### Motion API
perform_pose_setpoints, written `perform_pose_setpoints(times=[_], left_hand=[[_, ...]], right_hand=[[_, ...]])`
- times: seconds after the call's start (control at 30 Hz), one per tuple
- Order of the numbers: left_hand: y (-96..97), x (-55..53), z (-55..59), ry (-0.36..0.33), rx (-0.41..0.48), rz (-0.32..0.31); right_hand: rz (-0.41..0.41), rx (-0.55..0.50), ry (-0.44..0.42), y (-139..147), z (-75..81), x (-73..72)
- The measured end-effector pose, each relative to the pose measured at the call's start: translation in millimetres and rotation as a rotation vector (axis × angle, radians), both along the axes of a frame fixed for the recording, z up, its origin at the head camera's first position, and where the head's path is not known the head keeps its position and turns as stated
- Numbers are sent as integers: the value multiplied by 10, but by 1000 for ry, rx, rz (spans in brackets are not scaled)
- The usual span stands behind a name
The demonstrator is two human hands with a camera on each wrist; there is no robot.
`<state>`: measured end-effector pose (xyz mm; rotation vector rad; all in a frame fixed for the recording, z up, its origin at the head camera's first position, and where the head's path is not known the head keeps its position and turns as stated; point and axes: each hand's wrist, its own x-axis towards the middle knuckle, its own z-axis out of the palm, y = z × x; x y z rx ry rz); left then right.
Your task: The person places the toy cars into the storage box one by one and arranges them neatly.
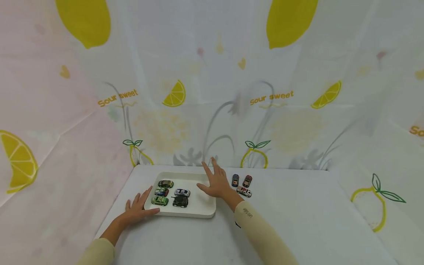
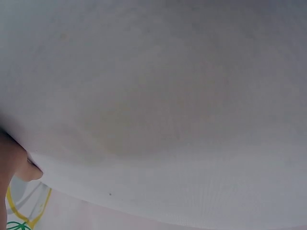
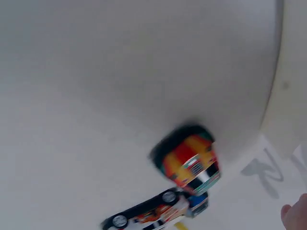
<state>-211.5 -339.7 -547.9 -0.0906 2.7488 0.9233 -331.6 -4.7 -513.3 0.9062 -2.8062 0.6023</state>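
A white tray (image 1: 179, 214) lies on the white table, holding several toy cars in its left and middle parts. Among them are a bright green car (image 1: 160, 200), a white and blue car (image 1: 182, 192) and a dark tank-like vehicle (image 1: 180, 201). At the tray's left front corner is my left hand (image 1: 134, 211), fingers spread along the side and thumb over the front rim. My right hand (image 1: 216, 184) reaches over the tray's right side with fingers extended and apart, holding nothing. Whether it touches the rim cannot be told.
Right of the tray, on the table (image 1: 298, 213), sit three more toy cars: a dark blue one (image 1: 235, 180), a red and black one (image 1: 247, 181) and a white and red one (image 1: 244, 191). A lemon-printed cloth (image 1: 212, 110) hangs behind the table.
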Motion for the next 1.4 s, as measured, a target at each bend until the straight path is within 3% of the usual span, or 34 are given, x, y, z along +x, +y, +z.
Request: perform_pose_setpoints(times=[0.17, 0.43, 0.8, 1.07, 1.4], left_hand=[[-13, -17, 43, 13, 15, 3], [-64, -57, 54, 31, -17, -3], [-113, 3, 21, 50, -18, -6], [-33, 19, -13, 12, -17, -6], [36, -30, -21, -3, -7, 1]], right_hand=[[-61, 69, 43, 378, -3, -109], [-168, 69, 34, 997, -61, -271], [-311, 102, -34, 1727, -120, -211], [-366, 120, -50, 2008, -229, -179], [-367, 78, -63, 2076, -264, -164]])
